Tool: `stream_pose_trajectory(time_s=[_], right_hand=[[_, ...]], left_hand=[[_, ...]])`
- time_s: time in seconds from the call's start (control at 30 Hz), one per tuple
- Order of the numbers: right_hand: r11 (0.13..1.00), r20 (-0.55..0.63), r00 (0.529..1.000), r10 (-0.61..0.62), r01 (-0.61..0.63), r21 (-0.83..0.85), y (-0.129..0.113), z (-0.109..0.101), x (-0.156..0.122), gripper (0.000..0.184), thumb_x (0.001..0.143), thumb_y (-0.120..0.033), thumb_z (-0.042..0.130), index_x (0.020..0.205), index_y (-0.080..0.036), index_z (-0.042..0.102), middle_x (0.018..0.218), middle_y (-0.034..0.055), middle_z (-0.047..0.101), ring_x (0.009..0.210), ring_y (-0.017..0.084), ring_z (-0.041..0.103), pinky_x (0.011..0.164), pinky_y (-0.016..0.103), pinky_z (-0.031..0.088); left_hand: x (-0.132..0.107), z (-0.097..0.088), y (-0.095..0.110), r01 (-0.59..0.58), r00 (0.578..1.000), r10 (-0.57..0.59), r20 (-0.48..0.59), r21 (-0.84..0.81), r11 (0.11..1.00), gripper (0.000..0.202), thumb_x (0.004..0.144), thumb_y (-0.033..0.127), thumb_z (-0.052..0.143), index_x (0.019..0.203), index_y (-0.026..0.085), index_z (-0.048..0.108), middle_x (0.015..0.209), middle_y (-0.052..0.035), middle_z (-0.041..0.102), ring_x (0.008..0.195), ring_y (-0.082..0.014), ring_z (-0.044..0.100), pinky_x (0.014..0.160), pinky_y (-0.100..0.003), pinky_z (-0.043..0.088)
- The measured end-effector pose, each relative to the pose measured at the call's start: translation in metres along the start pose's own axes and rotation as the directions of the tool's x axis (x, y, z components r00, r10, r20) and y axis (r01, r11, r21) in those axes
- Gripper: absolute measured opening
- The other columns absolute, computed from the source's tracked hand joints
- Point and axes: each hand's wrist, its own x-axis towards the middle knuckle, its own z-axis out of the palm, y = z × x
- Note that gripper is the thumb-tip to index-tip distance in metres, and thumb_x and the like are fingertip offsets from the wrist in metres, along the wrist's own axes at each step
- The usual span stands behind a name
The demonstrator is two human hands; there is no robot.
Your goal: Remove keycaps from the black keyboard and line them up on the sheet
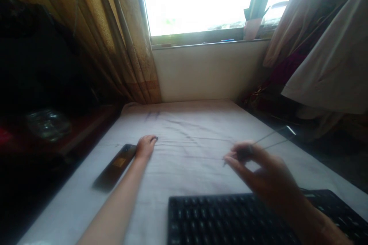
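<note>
My left hand rests on the pale sheet-covered surface, fingers curled under, right beside the top end of a dark phone lying flat. My right hand hovers above the surface, thumb and fingers pinched on a small dark object with a thin cable that runs off to the right. A black keyboard lies just below my right hand at the near edge.
A window with a sill is straight ahead, yellow curtains to its left. Dark bags and a shiny object fill the left side. Hanging clothes crowd the right.
</note>
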Motion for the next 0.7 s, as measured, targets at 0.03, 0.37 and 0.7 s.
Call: stream_pose_trajectory(time_s=[0.03, 0.37, 0.7], right_hand=[[1.000, 0.002, 1.000, 0.005, -0.005, 0.003, 0.000, 0.000, 0.000, 0.015, 0.083, -0.034, 0.060, 0.088, -0.020, 0.056, 0.068, 0.0024, 0.069, 0.055, 0.016, 0.066, 0.049, 0.025, 0.053], [0.988, 0.246, 0.966, 0.076, -0.107, 0.115, -0.013, 0.013, -0.004, 0.015, 0.080, -0.031, 0.060, 0.088, -0.019, 0.057, 0.071, 0.0021, 0.072, 0.054, 0.012, 0.064, 0.053, 0.023, 0.052], [0.932, 0.570, 0.805, 0.164, -0.316, 0.179, -0.019, 0.048, -0.019, 0.009, 0.080, -0.025, 0.061, 0.085, -0.018, 0.058, 0.071, 0.0011, 0.069, 0.060, 0.013, 0.063, 0.058, 0.024, 0.050]], left_hand=[[0.000, 0.000, 0.000, 0.003, 1.000, -0.003, 0.002, 0.000, 1.000, 0.028, 0.092, 0.032, 0.055, 0.117, 0.019, 0.057, 0.121, -0.0085, 0.059, 0.100, -0.0205, 0.061, 0.084, -0.041, 0.052], [0.002, 0.003, 0.000, 0.018, 1.000, -0.018, 0.017, 0.000, 1.000, 0.029, 0.091, 0.032, 0.056, 0.117, 0.019, 0.057, 0.121, -0.0083, 0.059, 0.100, -0.0209, 0.061, 0.084, -0.042, 0.052], [0.002, 0.002, 0.001, 0.020, 1.000, -0.020, 0.006, 0.017, 1.000, 0.029, 0.091, 0.032, 0.056, 0.117, 0.019, 0.057, 0.120, -0.0082, 0.059, 0.100, -0.0210, 0.061, 0.084, -0.042, 0.052]])
